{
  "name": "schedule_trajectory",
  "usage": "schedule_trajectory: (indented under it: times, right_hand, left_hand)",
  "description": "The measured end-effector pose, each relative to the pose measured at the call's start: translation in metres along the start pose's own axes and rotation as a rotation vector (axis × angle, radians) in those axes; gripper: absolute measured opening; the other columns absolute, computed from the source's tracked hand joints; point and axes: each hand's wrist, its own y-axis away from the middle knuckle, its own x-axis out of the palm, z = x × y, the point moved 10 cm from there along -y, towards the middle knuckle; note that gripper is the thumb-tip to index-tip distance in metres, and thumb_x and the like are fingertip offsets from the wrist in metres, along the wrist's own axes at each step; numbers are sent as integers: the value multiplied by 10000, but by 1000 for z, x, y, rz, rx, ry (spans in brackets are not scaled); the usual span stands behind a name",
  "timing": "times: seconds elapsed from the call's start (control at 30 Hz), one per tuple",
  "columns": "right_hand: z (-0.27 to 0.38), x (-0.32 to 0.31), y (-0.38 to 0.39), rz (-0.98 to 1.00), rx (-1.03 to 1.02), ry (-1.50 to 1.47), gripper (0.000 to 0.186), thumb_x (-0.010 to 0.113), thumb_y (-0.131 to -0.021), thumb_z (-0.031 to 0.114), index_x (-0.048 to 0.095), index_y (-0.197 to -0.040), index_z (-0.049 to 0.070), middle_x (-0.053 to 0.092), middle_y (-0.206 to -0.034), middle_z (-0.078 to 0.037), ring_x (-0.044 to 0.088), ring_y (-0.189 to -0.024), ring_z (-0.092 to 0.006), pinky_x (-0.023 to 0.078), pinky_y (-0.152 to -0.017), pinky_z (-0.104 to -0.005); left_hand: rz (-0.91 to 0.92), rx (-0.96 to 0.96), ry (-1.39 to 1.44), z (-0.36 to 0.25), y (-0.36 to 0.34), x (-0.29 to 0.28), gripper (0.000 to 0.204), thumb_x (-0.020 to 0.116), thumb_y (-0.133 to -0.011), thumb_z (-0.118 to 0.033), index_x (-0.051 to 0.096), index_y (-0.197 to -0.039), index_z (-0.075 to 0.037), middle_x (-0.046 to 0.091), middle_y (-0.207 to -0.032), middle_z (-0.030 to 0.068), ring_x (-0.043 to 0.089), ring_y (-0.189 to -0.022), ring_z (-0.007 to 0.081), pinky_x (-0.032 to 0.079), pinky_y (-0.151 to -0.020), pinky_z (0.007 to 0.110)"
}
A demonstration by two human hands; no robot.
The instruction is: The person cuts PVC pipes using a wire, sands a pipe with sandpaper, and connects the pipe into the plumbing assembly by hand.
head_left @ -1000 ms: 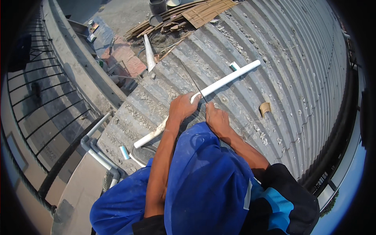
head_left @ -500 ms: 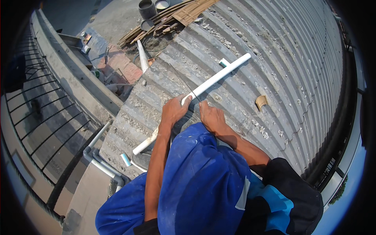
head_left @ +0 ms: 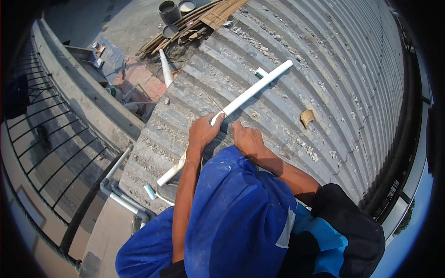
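A long white plastic pipe lies slantwise over the grey corrugated sheet in front of my knee. My left hand is wrapped round its middle, thumb on top. In my right hand, a closed fist, is one end of a thin saw blade. The blade crosses the pipe just beyond my left thumb and points away to the far left. Whether it has cut into the pipe is too small to tell. Part of the pipe's nearer half is behind my left forearm.
The corrugated sheet carries mortar crumbs and a curved tan shard. Short white-and-teal pieces lie by the pipe's far end and near end. Grey pipes and a black metal railing run along the left; bamboo poles and buckets lie beyond.
My right hand and the blade have drawn back slightly toward me across the pipe. My left hand keeps its hold. The whole view has shifted a little.
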Motion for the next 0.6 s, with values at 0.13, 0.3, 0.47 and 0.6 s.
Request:
schedule_trajectory:
  times: [0.13, 0.3, 0.47, 0.6]
  right_hand:
    - [-9, 2, 10, 46, 41, 64, 215, 413, -927, 204, 446, -839, 11, 544, -503, -200, 568, -459, -377, 443, -437, -481]
    - [1, -1, -1, 101, 6, -10, 210, 418, -913, 200, 449, -849, 2, 554, -535, -233, 588, -501, -384, 459, -466, -490]
    - [-14, 4, 14, 178, 47, -16, 209, 417, -910, 194, 451, -860, -6, 558, -551, -245, 588, -524, -408, 461, -484, -503]
    - [3, -2, -21, 110, -50, -30, 219, 414, -911, 198, 459, -862, -11, 557, -555, -256, 584, -530, -425, 460, -502, -519]
  left_hand:
    - [6, -21, -9, 4, -2, 2, 464, 469, -849, -530, 668, -1001, -139, 644, -846, 203, 600, -837, 398, 468, -738, 437]
    - [-22, -1, 36, -1, 1, -5, 503, 492, -846, -532, 666, -1007, -88, 648, -823, 177, 616, -793, 340, 460, -707, 375]
    - [-2, -22, 14, -1, -1, -2, 492, 502, -845, -523, 666, -1020, -94, 652, -833, 176, 617, -800, 342, 466, -713, 372]
    - [-33, 1, -10, -4, 1, -2, 485, 498, -846, -525, 668, -1013, -102, 652, -833, 179, 619, -806, 347, 466, -710, 384]
